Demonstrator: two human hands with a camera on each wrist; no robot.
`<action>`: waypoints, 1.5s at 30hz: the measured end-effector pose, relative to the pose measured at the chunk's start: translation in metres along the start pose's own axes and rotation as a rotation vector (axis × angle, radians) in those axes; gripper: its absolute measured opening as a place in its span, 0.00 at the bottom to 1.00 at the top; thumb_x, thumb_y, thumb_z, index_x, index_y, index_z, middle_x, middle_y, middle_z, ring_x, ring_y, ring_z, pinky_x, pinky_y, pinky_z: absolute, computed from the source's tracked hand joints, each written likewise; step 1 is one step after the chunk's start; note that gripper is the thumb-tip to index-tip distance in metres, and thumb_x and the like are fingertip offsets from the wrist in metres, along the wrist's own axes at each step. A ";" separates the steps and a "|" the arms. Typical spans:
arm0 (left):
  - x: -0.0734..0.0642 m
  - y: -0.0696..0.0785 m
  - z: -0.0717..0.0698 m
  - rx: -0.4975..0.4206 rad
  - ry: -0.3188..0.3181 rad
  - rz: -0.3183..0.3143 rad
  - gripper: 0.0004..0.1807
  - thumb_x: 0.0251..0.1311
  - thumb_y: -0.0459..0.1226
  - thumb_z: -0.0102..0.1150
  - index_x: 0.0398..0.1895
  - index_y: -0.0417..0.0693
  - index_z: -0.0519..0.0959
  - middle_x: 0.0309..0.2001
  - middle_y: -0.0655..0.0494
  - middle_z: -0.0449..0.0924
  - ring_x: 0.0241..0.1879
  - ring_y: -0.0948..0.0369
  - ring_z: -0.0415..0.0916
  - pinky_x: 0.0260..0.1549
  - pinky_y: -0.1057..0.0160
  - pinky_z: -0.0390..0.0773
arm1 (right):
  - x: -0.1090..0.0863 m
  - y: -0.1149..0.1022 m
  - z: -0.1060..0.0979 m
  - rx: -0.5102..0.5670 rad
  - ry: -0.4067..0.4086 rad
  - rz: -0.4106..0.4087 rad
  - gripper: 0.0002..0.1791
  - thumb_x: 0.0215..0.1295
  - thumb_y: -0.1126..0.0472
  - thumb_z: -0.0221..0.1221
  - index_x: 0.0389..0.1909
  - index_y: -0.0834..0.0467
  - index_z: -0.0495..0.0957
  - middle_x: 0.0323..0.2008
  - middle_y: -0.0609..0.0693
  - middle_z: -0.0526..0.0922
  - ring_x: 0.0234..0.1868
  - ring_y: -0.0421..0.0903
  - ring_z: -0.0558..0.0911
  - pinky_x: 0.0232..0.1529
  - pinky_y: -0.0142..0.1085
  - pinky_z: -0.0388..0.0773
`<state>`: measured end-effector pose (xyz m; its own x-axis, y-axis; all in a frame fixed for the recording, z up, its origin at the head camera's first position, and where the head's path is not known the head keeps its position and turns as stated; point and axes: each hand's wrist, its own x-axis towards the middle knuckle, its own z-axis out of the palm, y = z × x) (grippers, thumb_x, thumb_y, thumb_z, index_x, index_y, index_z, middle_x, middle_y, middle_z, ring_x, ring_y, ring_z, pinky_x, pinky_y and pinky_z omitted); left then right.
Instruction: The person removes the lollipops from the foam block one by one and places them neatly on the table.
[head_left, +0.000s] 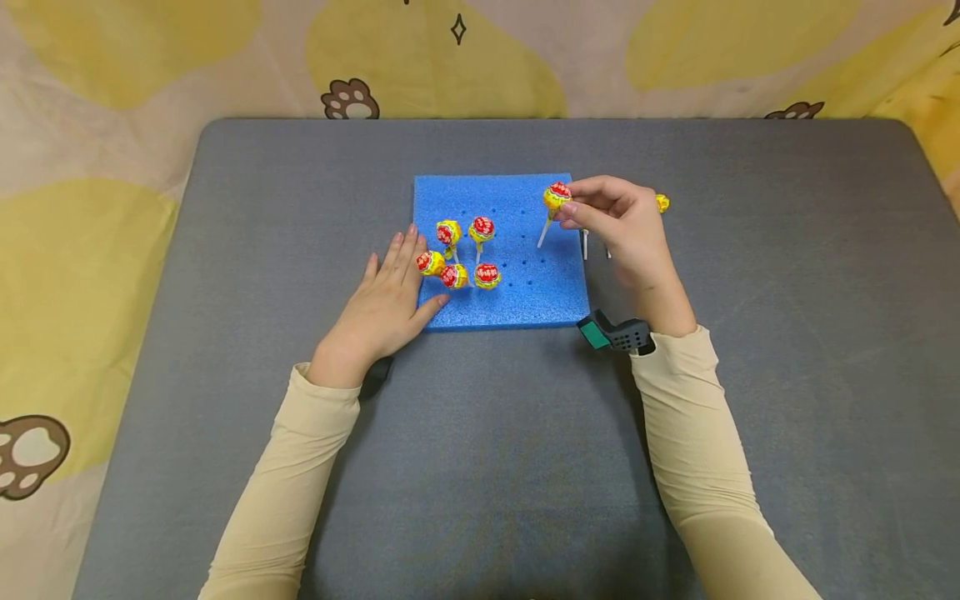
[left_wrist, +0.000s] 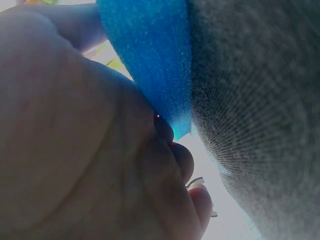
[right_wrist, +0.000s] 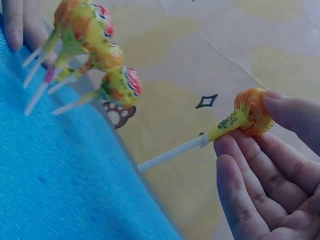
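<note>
Between thumb and fingers, my right hand (head_left: 618, 225) pinches a lollipop (head_left: 557, 197) by its yellow and red wrapped head. Its white stick (right_wrist: 172, 152) points down over the right part of a blue foam board (head_left: 495, 312) and looks clear of the surface in the right wrist view. My left hand (head_left: 386, 300) lies flat at the board's left edge, fingers straight, with the thumb on its front left corner. Several wrapped lollipops (head_left: 482, 228) stand with their sticks in the board's left half, close to the left fingers.
Rows of small holes dot the foam board. Right of it, partly hidden behind my right hand, another yellow lollipop head (head_left: 662, 202) and white sticks (head_left: 585, 244) show. A grey table (head_left: 480, 467) lies under everything, with a patterned cloth (head_left: 465, 58) behind.
</note>
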<state>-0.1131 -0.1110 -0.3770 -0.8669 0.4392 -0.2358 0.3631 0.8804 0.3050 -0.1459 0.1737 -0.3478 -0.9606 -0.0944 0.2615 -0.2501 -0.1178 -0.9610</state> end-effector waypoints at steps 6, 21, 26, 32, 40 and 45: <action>0.001 -0.001 0.001 0.001 0.000 0.000 0.45 0.68 0.54 0.41 0.73 0.37 0.33 0.74 0.46 0.24 0.72 0.54 0.21 0.67 0.46 0.31 | 0.001 -0.003 -0.008 0.014 0.046 -0.009 0.09 0.56 0.77 0.59 0.35 0.65 0.84 0.29 0.54 0.85 0.26 0.48 0.83 0.32 0.35 0.81; 0.000 0.000 0.000 0.009 0.002 -0.014 0.47 0.67 0.55 0.43 0.73 0.38 0.34 0.74 0.46 0.25 0.72 0.53 0.22 0.67 0.47 0.32 | 0.000 -0.016 -0.033 0.183 0.171 0.008 0.05 0.55 0.77 0.60 0.34 0.73 0.82 0.29 0.59 0.84 0.26 0.49 0.84 0.33 0.34 0.81; 0.000 0.001 0.000 0.013 0.001 -0.017 0.47 0.66 0.55 0.43 0.73 0.38 0.33 0.74 0.46 0.25 0.72 0.53 0.22 0.67 0.47 0.32 | -0.001 -0.018 -0.042 0.207 0.219 0.009 0.06 0.55 0.77 0.61 0.34 0.74 0.81 0.30 0.60 0.84 0.27 0.50 0.84 0.33 0.35 0.82; 0.001 0.001 0.000 0.013 0.002 -0.017 0.47 0.67 0.55 0.43 0.73 0.38 0.33 0.74 0.46 0.25 0.72 0.53 0.21 0.67 0.47 0.32 | -0.002 -0.020 -0.050 0.155 0.279 0.014 0.07 0.55 0.74 0.64 0.34 0.73 0.81 0.31 0.60 0.84 0.28 0.49 0.85 0.33 0.34 0.81; 0.001 0.000 0.001 0.009 0.000 -0.012 0.46 0.67 0.55 0.42 0.73 0.38 0.34 0.74 0.46 0.25 0.72 0.54 0.21 0.67 0.46 0.32 | -0.005 -0.023 -0.062 0.155 0.324 0.052 0.09 0.53 0.72 0.66 0.33 0.74 0.81 0.30 0.60 0.84 0.26 0.49 0.84 0.31 0.34 0.82; 0.001 0.000 0.001 0.004 -0.004 -0.008 0.45 0.68 0.54 0.41 0.73 0.38 0.33 0.74 0.46 0.24 0.72 0.54 0.20 0.67 0.46 0.31 | -0.007 -0.024 -0.072 0.183 0.393 0.090 0.10 0.52 0.71 0.67 0.33 0.74 0.81 0.30 0.60 0.84 0.24 0.49 0.84 0.30 0.35 0.82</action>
<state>-0.1136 -0.1105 -0.3780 -0.8684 0.4326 -0.2423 0.3572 0.8847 0.2996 -0.1418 0.2488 -0.3336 -0.9597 0.2664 0.0900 -0.1720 -0.3029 -0.9374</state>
